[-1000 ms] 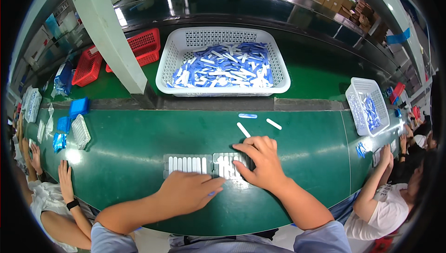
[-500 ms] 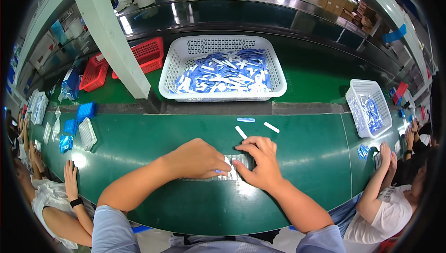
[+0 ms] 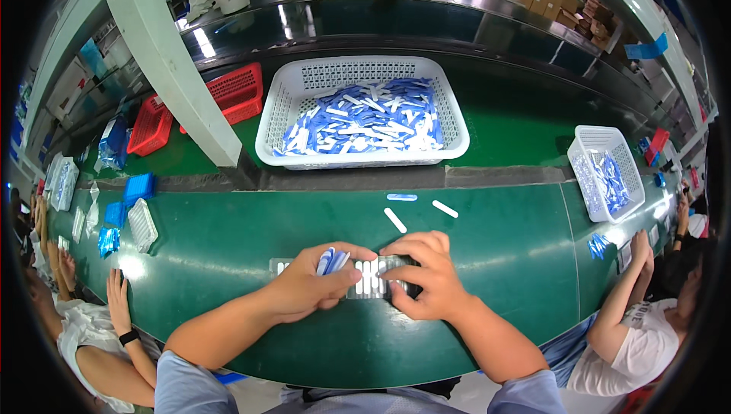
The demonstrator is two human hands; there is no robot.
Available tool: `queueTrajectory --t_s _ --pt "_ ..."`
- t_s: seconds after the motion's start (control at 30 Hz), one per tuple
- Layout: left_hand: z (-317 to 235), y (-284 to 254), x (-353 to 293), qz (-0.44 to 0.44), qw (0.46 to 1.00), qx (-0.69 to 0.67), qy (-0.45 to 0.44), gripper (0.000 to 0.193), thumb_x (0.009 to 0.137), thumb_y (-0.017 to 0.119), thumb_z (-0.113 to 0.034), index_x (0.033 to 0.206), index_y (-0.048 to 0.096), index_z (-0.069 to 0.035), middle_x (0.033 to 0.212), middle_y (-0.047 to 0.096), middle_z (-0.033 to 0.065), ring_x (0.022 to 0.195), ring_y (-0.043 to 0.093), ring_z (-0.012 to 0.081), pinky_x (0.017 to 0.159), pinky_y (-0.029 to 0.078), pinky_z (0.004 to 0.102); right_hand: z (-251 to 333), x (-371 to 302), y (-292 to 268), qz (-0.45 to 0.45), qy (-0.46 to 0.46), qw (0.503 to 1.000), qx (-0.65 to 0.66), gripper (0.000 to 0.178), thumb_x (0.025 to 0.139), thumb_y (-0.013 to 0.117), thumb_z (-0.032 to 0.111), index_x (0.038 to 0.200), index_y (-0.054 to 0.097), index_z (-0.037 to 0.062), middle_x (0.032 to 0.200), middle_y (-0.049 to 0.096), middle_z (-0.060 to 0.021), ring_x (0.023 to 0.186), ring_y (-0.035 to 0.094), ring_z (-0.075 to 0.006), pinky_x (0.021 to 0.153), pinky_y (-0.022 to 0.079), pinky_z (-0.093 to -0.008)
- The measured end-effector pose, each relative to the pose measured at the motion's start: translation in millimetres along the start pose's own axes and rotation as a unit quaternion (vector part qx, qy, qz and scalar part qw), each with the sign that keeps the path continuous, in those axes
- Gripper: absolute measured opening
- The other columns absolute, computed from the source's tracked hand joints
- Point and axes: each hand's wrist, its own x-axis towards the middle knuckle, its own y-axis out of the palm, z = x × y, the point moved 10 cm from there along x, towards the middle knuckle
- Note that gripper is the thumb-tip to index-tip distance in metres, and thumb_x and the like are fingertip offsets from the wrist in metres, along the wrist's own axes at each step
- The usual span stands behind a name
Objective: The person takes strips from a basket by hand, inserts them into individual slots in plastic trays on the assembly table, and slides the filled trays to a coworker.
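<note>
The clear tray (image 3: 354, 295) is part full of white sticks (image 3: 367, 281); left hand (image 3: 306, 285) pinches blue-and-white sticks (image 3: 330, 262), right hand (image 3: 432, 283) spreads its fingers over the other end

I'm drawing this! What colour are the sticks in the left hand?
The sticks are blue and white, clearest in the head view.

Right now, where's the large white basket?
Head view, upper middle: the large white basket sits beyond the left hand and right hand, just past the dark strip across the green table, right of the red baskets.
</note>
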Motion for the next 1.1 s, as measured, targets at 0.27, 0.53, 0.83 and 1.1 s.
queueTrajectory --t_s 0.27,0.53,0.83,1.1 --pt "37 38 -27 0.062 0.923 -0.358 -0.128 0.050 0.105 0.054 -0.007 0.152 0.040 -0.001 0.125 0.062 0.0110 0.098 0.061 0.0183 0.060 0.038 0.0231 13 -1 -12 -0.066 -0.003 0.996 0.056 0.016 0.072 0.075 0.008 0.088 0.075 0.0120 0.108 0.070 -0.0019 0.094 0.062 -0.0225 0.090 0.037 -0.0381" --pt "36 62 -29 0.141 0.951 -0.225 -0.158 0.048 0.110 0.048 -0.017 0.155 0.037 -0.004 0.133 0.060 0.0115 0.103 0.067 0.0178 0.054 0.034 0.0223 13 -3 11 0.013 0.082 0.987 0.138 0.020 0.079 0.083 0.018 0.097 0.076 0.0137 0.107 0.065 0.0000 0.097 0.059 -0.0208 0.092 0.036 -0.0366" --pt "31 53 -27 0.089 0.946 -0.272 -0.156 0.041 0.111 0.045 -0.025 0.144 0.046 -0.001 0.114 0.070 0.0148 0.073 0.059 0.0101 0.052 0.033 0.0203 -12 -10 12 0.002 0.145 0.963 0.226 0.015 0.079 0.083 0.013 0.088 0.072 0.0100 0.111 0.066 -0.0054 0.101 0.061 -0.0229 0.092 0.039 -0.0378" --pt "31 37 -28 0.074 0.983 -0.084 -0.143 0.033 0.110 0.046 -0.024 0.120 0.064 0.001 0.097 0.072 0.0077 0.062 0.053 0.0075 0.049 0.034 0.0217 15 -1 5 0.021 0.021 0.993 0.116 0.018 0.080 0.084 0.020 0.088 0.069 0.0126 0.107 0.065 -0.0009 0.098 0.060 -0.0222 0.090 0.039 -0.0372"
